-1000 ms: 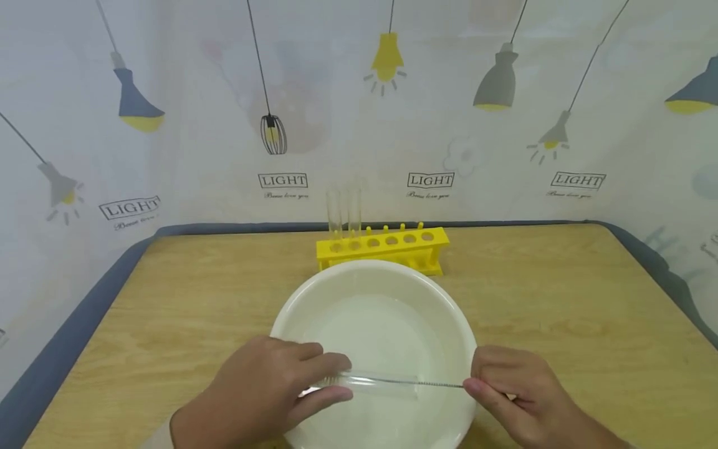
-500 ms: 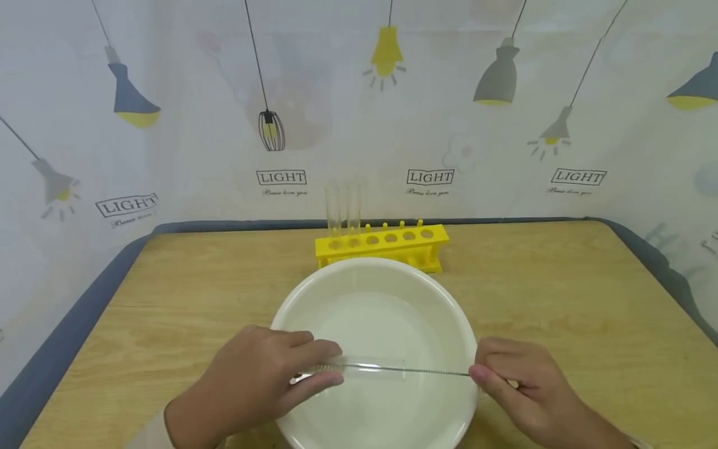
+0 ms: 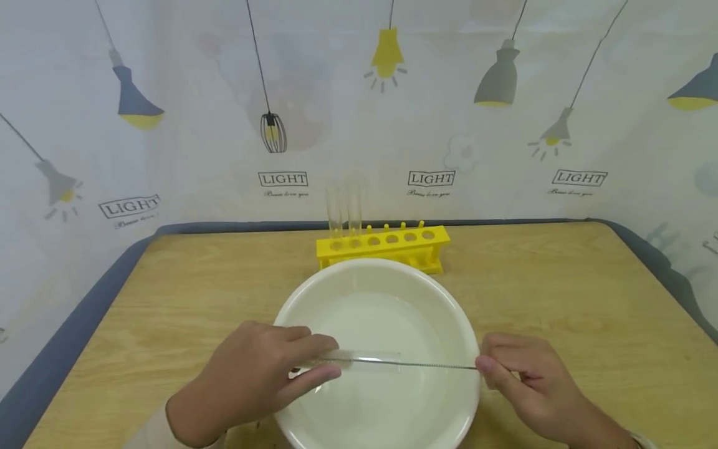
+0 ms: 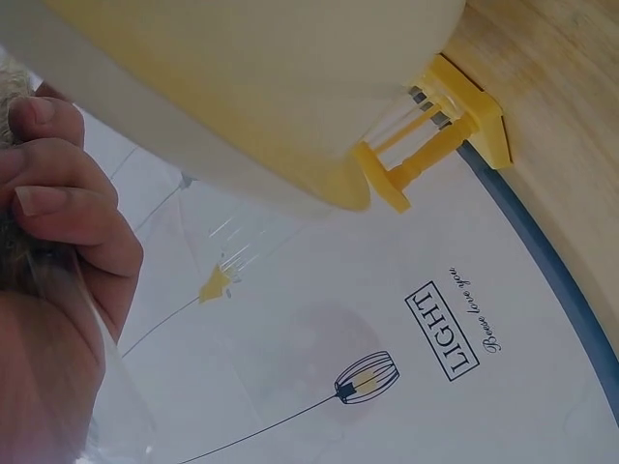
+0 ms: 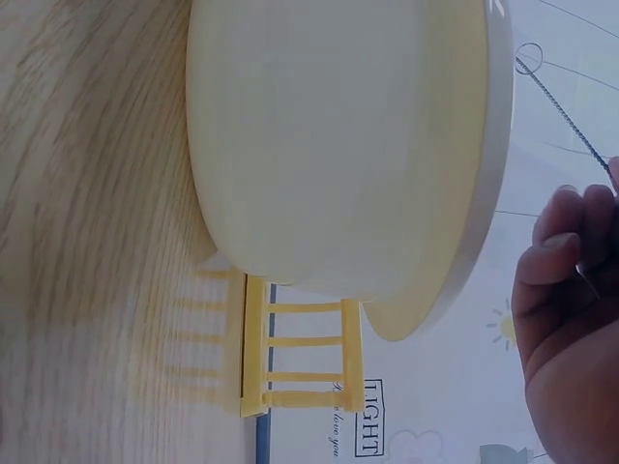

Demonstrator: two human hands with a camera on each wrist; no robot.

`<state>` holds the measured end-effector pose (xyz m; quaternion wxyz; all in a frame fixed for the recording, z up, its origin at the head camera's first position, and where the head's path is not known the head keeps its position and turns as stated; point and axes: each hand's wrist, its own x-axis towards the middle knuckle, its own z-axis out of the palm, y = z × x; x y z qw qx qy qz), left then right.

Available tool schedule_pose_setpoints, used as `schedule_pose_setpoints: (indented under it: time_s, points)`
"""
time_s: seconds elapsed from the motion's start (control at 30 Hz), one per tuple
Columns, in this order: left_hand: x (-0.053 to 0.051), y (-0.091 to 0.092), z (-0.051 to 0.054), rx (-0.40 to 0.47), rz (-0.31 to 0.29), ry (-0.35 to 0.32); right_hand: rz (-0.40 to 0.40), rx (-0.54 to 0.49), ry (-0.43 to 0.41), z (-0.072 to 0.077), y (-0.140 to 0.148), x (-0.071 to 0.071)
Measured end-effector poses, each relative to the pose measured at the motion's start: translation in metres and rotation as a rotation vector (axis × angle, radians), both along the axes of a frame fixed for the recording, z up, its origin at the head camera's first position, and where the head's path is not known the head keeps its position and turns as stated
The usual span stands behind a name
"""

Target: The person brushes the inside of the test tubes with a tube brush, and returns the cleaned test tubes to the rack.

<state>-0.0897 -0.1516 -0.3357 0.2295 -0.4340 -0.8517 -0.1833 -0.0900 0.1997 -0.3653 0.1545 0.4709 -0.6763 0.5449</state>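
My left hand (image 3: 263, 374) grips a clear glass test tube (image 3: 387, 358) lying almost level over a white basin (image 3: 465, 330). Its mouth faces right. A test tube brush runs into the tube, its twisted wire handle (image 3: 443, 365) coming out of the mouth. My right hand (image 3: 527, 380) pinches the end of that wire beside the basin's right rim. In the left wrist view, brownish bristles (image 4: 17, 227) show within the tube by the curled left fingers (image 4: 73, 208). The tube's closed end is hidden in the left hand.
Behind the basin stands a yellow test tube rack (image 3: 387, 240) with two clear test tubes (image 3: 354, 212) upright at its left end. Shallow clear water seems to lie in the basin. The wooden table (image 3: 561, 299) ends at a patterned curtain (image 3: 359, 125).
My right hand has moved right and slightly up, drawing more wire out of the test tube. My left hand with the tube has shifted a little left and up.
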Motion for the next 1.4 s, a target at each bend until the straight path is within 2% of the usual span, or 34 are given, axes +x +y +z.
schedule_pose_setpoints:
  time_s: [0.2, 0.37, 0.57, 0.77, 1.1, 1.4]
  points:
    - [-0.001, -0.001, -0.002, -0.009, -0.001, 0.002, -0.007, -0.003, -0.011, -0.004, 0.003, 0.000]
    - [-0.003, -0.001, -0.002, -0.005, 0.004, 0.025, 0.024, -0.037, -0.054, -0.004, 0.004, -0.005]
    - [-0.004, -0.001, -0.003, -0.002, -0.003, 0.017, 0.063, -0.067, -0.074, -0.004, 0.006, -0.006]
    - [-0.006, -0.003, 0.000, 0.002, 0.005, 0.005, 0.065, -0.092, -0.106, -0.003, 0.008, -0.009]
    - [-0.010, -0.007, -0.002, 0.007, 0.012, 0.030, 0.101, -0.142, -0.178, -0.004, 0.011, -0.011]
    - [-0.011, -0.009, -0.002, 0.005, 0.019, 0.032, 0.052, -0.150, -0.221, -0.008, 0.018, -0.013]
